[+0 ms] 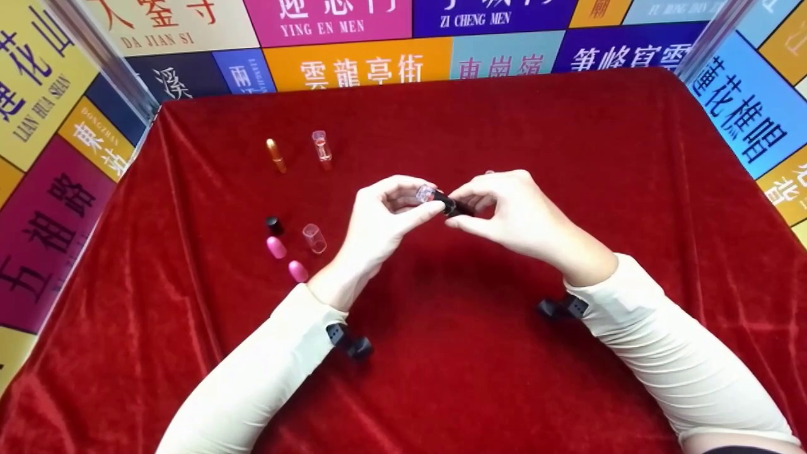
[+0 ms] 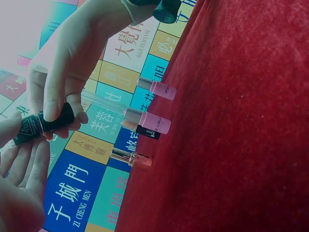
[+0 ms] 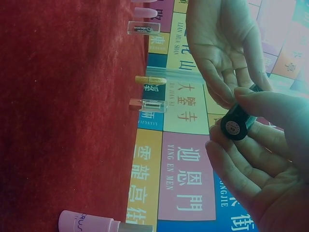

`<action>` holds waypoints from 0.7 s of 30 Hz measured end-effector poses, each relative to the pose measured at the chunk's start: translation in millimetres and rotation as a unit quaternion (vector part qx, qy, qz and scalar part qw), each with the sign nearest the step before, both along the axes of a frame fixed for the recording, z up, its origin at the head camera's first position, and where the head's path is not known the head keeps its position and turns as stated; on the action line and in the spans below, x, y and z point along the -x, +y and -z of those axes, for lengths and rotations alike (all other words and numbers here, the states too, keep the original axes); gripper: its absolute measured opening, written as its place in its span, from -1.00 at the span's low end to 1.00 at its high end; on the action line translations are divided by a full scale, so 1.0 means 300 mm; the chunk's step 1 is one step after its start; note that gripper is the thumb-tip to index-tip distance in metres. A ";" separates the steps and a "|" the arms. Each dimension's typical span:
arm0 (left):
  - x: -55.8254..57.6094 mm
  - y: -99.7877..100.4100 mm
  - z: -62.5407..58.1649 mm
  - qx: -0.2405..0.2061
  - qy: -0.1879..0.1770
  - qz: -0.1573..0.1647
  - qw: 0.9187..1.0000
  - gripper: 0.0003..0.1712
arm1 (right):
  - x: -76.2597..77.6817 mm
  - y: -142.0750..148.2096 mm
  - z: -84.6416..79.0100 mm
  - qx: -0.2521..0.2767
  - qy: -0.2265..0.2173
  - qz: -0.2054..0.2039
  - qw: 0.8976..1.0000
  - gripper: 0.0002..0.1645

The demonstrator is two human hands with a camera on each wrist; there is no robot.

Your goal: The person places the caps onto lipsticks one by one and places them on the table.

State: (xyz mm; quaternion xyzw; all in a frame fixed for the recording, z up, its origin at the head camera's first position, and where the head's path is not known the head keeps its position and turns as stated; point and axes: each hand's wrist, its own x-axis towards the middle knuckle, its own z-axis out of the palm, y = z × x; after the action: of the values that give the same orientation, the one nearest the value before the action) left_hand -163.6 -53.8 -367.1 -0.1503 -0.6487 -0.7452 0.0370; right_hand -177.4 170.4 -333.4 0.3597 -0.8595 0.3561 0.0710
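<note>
Both hands hold one black lipstick tube (image 1: pixel 447 202) between them, above the cloth. My left hand (image 1: pixel 386 211) pinches it near a clear, faceted end (image 1: pixel 425 193) that shows between thumb and fingers. At the other end my right hand (image 1: pixel 514 211) grips the tube with thumb and fingertips. A round pale label (image 3: pixel 232 127) marks the base in the right wrist view. In the left wrist view, white print (image 2: pixel 31 125) shows on the tube's black side, and a thin ring runs round it between the two hands.
On the red cloth (image 1: pixel 454 353) at left lie a gold lipstick (image 1: pixel 275 156), a clear-capped lipstick (image 1: pixel 322 150), a black cap (image 1: pixel 273 225), a clear cap (image 1: pixel 314 239) and two pink oval-topped pieces (image 1: pixel 276 247). Pink tubes (image 2: pixel 164 90) stand where my right hand mostly hides them from the head view.
</note>
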 end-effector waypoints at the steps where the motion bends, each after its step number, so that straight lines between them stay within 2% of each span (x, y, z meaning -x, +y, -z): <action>1: 0.000 0.000 0.000 0.001 0.000 0.000 1.000 -0.72 | 0.000 0.000 -0.001 0.000 -0.001 0.000 1.000 -0.69; 21: -0.003 -0.004 -0.010 0.008 0.003 0.005 1.000 -0.73 | -0.004 -0.003 -0.005 0.015 0.008 0.009 1.000 -0.66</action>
State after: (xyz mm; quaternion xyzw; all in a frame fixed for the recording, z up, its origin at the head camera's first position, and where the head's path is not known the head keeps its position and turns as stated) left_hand -162.8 -55.0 -364.1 -0.1560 -0.6535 -0.7400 0.0337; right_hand -176.3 169.4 -332.0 0.3540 -0.8566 0.3653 0.0865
